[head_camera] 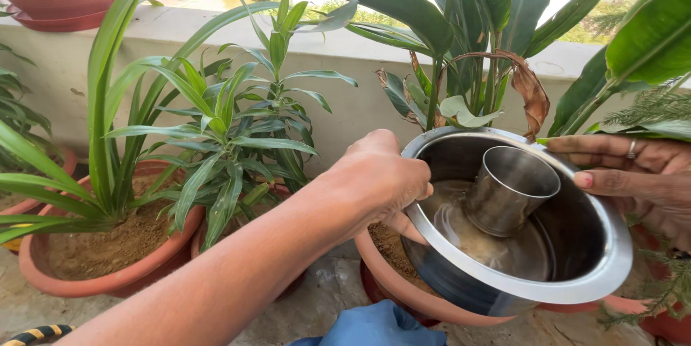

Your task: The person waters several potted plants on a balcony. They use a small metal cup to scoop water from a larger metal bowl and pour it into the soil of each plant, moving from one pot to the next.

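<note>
Balcony floor crowded with terracotta pots under a pale ledge. Steel pot held tilted over a clay planter — left hand clamped on its near rim, right hand gripping the far rim, fingers curled over the edge. Inside, a steel tumbler lies in shallow murky water. Judged rigid, fairly heavy with water, slick when wet — the rolled rim looks the surest hold, both sides.
</note>
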